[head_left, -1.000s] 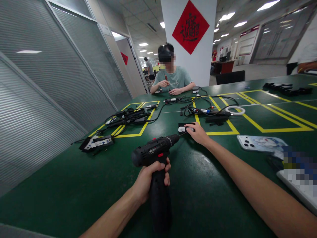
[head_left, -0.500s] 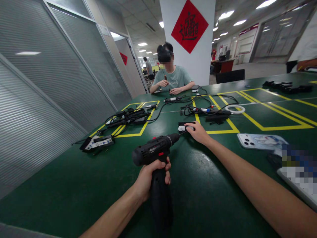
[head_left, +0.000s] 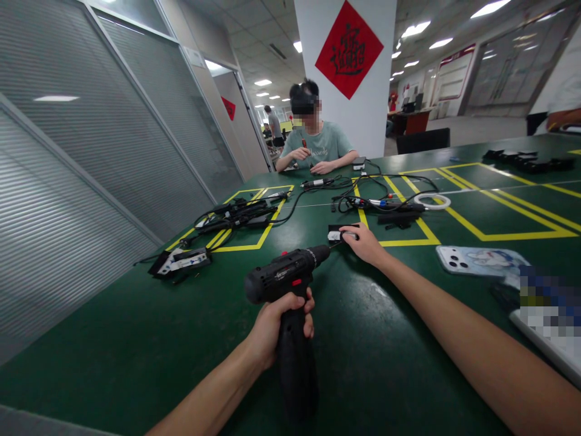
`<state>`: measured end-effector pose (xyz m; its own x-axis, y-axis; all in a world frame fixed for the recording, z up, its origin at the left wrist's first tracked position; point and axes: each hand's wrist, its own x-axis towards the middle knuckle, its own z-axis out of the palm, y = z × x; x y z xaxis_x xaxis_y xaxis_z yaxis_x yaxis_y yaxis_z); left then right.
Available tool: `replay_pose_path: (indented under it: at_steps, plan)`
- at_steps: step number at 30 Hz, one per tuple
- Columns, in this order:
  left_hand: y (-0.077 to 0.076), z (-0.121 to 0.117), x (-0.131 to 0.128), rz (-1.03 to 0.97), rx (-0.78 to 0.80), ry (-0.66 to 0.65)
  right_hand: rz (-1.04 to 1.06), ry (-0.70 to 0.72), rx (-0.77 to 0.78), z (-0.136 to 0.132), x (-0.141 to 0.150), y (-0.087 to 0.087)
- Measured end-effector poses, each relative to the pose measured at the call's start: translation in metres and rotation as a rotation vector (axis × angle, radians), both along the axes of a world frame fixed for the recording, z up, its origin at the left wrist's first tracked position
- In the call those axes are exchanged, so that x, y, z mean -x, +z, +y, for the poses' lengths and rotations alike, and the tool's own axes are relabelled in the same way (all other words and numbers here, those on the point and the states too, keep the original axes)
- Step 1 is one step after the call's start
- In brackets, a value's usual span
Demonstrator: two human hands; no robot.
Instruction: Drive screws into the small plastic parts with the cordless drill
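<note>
My left hand (head_left: 275,324) is wrapped round the handle of a black cordless drill (head_left: 285,275) with red buttons. The drill points away to the right, and its thin bit reaches the near side of a small black-and-white part (head_left: 334,235) on the green table. The fingers of my right hand (head_left: 365,243) are closed on that part's right end, pressing it against the tabletop. Whether the bit touches a screw there is too small to tell.
Bundled black cables (head_left: 236,215) lie left of centre, near a white-and-black part (head_left: 184,261). More cables and a white ring (head_left: 432,201) lie beyond my right hand. A phone (head_left: 481,260) rests at the right. Across the green table (head_left: 218,357), a person (head_left: 318,145) holds a screwdriver (head_left: 304,145).
The whole view has shifted very slightly. Both hands, the drill and the small part keep the same positions relative to one another.
</note>
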<state>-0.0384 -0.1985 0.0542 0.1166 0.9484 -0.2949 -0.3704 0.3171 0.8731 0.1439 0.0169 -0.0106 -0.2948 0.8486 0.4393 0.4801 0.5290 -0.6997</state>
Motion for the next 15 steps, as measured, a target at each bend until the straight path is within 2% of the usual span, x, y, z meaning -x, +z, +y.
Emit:
replay_pose_path:
  at_steps: [15]
  plan:
    - [-0.0031,0.0001,0.002,0.001,-0.01,-0.01,0.01,-0.005,-0.003,0.0004,0.0005,0.0]
